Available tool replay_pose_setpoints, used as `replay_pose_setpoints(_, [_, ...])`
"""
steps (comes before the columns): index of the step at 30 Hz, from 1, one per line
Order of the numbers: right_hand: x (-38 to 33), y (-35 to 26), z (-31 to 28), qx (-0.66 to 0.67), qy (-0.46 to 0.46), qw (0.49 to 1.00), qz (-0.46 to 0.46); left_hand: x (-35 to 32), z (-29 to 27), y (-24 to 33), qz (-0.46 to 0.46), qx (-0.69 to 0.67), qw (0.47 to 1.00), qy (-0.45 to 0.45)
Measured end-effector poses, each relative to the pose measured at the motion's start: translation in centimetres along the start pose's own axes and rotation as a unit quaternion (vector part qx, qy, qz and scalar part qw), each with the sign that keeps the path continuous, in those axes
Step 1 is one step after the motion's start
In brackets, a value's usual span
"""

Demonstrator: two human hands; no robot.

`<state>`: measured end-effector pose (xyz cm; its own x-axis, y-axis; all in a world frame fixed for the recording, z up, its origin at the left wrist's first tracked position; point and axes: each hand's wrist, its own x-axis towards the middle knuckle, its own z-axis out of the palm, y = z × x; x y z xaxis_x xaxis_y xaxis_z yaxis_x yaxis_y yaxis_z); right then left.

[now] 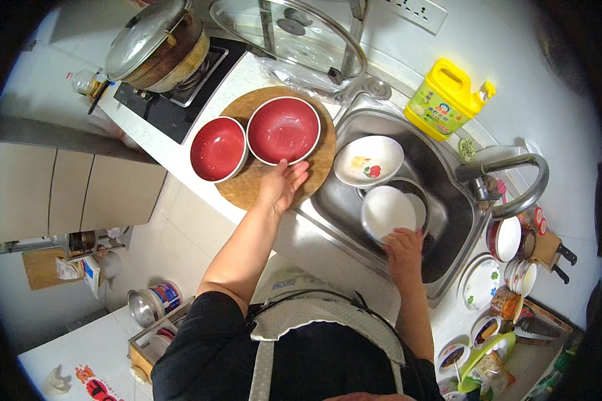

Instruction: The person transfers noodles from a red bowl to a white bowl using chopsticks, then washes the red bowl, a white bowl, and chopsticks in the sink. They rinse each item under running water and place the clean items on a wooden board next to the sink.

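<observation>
Head view: larger red bowl (283, 128) on round board (241, 192), left hand (281, 187) at six-o'clock rim, grip unclear. Right hand (404, 252), fingers clamped on white bowl (386, 210), five-o'clock rim, in sink (451, 220). Both probably stiff, breakable, slippery if wet; best held by rim.

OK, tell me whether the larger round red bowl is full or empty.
Empty: the larger white-rimmed red bowl sits mouth up on the round brown wooden board, its inside bottom showing.
</observation>
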<state>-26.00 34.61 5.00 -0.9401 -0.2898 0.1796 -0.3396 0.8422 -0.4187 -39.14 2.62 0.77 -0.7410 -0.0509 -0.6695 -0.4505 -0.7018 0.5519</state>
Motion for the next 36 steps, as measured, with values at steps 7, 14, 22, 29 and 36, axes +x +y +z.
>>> replay_pose_setpoints(7, [5.7,-3.7,4.9,0.129,-0.012,0.975,-0.179,4.3,-0.5,4.5,0.042,0.054,0.997,0.026])
replay_pose_setpoints(14, [11.0,-7.0,12.3,0.095,0.008,0.961,-0.261,-0.4,0.1,6.1,0.163,0.299,0.938,0.058])
replay_pose_setpoints(22, [9.9,-6.8,8.4,0.105,0.066,0.985,-0.120,-5.1,2.8,1.7,0.240,0.345,0.901,-0.107])
replay_pose_setpoints(29, [-3.4,10.1,13.5,-0.018,-0.071,0.965,0.252,-4.4,5.7,-9.6,-0.077,0.426,0.842,-0.323])
replay_pose_setpoints(36, [-2.9,12.5,14.8,-0.042,-0.228,0.944,0.236,3.2,6.3,-24.2,-0.226,0.443,0.850,-0.175])
